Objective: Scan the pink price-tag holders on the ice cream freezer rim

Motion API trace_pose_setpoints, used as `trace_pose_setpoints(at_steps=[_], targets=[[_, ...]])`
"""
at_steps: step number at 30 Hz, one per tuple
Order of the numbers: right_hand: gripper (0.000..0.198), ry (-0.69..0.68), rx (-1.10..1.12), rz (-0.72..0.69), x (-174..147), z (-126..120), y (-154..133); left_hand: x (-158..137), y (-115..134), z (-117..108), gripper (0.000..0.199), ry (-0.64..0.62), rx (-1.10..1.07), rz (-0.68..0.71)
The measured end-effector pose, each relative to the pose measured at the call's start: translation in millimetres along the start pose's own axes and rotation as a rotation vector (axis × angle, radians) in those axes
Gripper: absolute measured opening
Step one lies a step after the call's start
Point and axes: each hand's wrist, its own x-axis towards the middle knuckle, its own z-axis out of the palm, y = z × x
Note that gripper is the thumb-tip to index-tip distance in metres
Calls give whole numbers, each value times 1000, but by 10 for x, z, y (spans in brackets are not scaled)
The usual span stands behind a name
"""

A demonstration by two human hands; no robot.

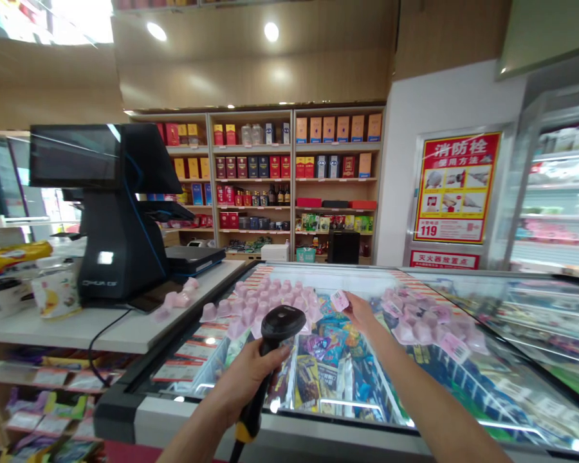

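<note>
My left hand [255, 379] is wrapped round the handle of a black barcode scanner [282, 321], whose head tilts up over the front of a glass-topped chest freezer [197, 424]. Farther in, the fingers of my right hand [359, 313] pinch a small pink cup [339, 300] with a white barcode label facing me. Many similar pink cups [265, 299] stand in a cluster on the glass left of that hand. To its right lies a second group of pink cups [422, 321], some tipped to show their labels. Bagged frozen goods [328, 373] show through the glass.
A white counter [120, 331] on the left bears a black checkout terminal [120, 244] and a few pink cups [178, 299]. Shelves of boxed goods [253, 167] line the back wall. A red fire-hydrant sign [458, 186] hangs at right, beside a display fridge [560, 193].
</note>
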Motion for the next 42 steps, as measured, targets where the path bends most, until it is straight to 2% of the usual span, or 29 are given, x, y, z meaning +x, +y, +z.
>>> trace_pose_setpoints(at_steps=[2, 6, 12, 16, 20, 23, 27, 32, 35, 37, 39, 40, 42], targets=[[14, -26, 75, 16, 1, 83, 34, -8, 32, 26, 31, -7, -12, -14], [17, -33, 46, 13, 16, 131, 92, 8, 48, 36, 32, -1, -30, -17], [23, 107, -129, -19, 89, 3, 178, 82, 3, -37, 31, -1, -23, -14], [34, 140, -378, -98, 151, -52, 225, 109, 13, -55, 30, 20, -11, -12], [34, 202, -841, -283, 207, -43, 266, 145, 3, -60, 30, 84, -33, -16], [32, 177, -1117, -374, 231, 17, 330, 188, -37, -77, 31, 115, -67, -32], [30, 109, -1257, -402, 257, 201, 468, 246, -88, -102, 31, 111, -75, -63], [33, 29, -1267, -391, 294, 382, 528, 266, -80, -56, 32, 126, -94, -66], [35, 26, -1352, -465, 303, 198, 324, 279, -88, -45, 33, 134, -94, -68], [35, 127, -1490, -492, 284, -83, 82, 298, -110, -65, 35, 118, -87, -78], [35, 293, -1665, -450, 244, -423, -178, 311, -133, -95, 36, 106, -86, -97], [33, 331, -1758, -387, 220, -584, -290, 312, -139, -107, 37, 109, -88, -104], [24, 334, -1807, -338, 182, -828, -444, 296, -138, -117, 36, 125, -92, -97]])
